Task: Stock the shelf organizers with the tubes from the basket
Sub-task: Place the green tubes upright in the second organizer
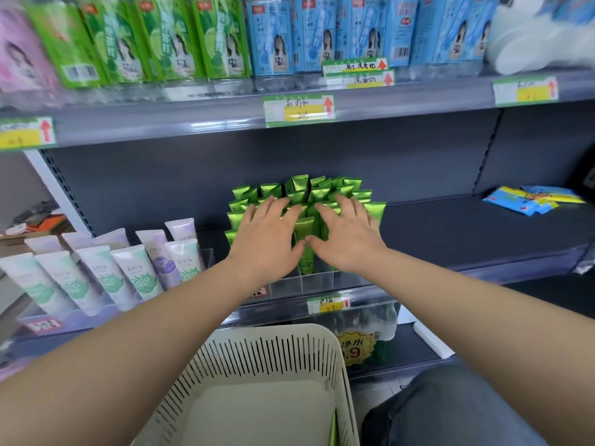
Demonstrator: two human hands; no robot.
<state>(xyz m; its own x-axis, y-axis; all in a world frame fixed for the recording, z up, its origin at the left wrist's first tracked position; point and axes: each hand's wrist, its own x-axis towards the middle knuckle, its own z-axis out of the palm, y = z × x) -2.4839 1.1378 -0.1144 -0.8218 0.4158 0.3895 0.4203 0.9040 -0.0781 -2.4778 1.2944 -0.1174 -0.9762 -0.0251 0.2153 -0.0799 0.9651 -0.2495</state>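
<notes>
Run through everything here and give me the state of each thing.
left hand: open, fingers spread on the green tubes.
right hand: open, also on them.
green tubes: upright, packed in the organizer.
basket: nearly empty.
pale tubes: leaning in rows.

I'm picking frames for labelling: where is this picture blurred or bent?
Head view: top-shelf boxes smear with motion blur, worst at left; green tubes, left hand and right hand look fairly sharp; the shelf edge bows from the wide lens.
</notes>
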